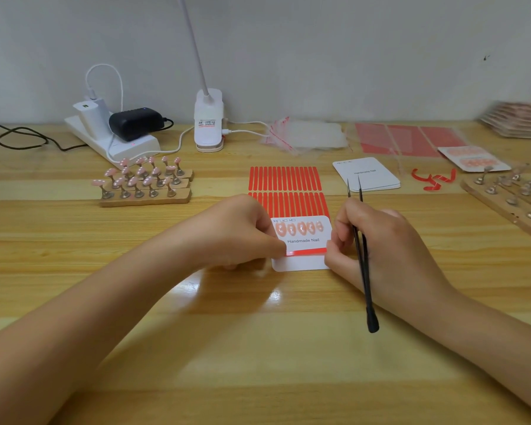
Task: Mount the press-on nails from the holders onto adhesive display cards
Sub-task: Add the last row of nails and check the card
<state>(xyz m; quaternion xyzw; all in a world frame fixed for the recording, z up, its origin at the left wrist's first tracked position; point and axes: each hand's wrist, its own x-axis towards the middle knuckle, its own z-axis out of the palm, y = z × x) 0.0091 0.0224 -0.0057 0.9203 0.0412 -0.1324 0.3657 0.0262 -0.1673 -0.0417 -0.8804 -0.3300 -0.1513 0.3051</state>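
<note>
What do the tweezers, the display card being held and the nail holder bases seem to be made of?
Tweezers: probably metal, matte black, thin rigid prongs.
Display card: likely coated white cardstock, printed, flat with rounded corners.
Holder bases: apparently unfinished wood, pale tan strips.

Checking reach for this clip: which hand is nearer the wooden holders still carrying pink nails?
Left. The left hand is right of the loaded holders; the right hand, holding tweezers, is farther right.

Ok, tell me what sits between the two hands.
The display card, in the head view: left hand and right hand pinch its opposite edges.
</note>
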